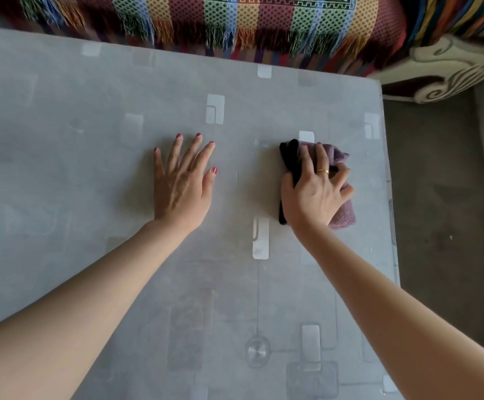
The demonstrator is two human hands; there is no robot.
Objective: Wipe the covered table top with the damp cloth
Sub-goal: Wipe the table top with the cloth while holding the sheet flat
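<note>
The grey patterned worktop (pixel 90 168) runs off the frame at nine and six o'clock, and no writing shows on it. One left hand (pixel 181 183) lies flat with its fingers spread. At three o'clock, one right hand (pixel 316 192) curls its fingers over one mauve-and-black folded cloth (pixel 342 217), half hiding it.

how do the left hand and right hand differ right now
The left hand lies flat and empty with fingers spread; the right hand curls around the folded purple cloth. The right hand wears a gold ring; the left shows none. The right sits nearer the table edge. Both press down on the table.
</note>
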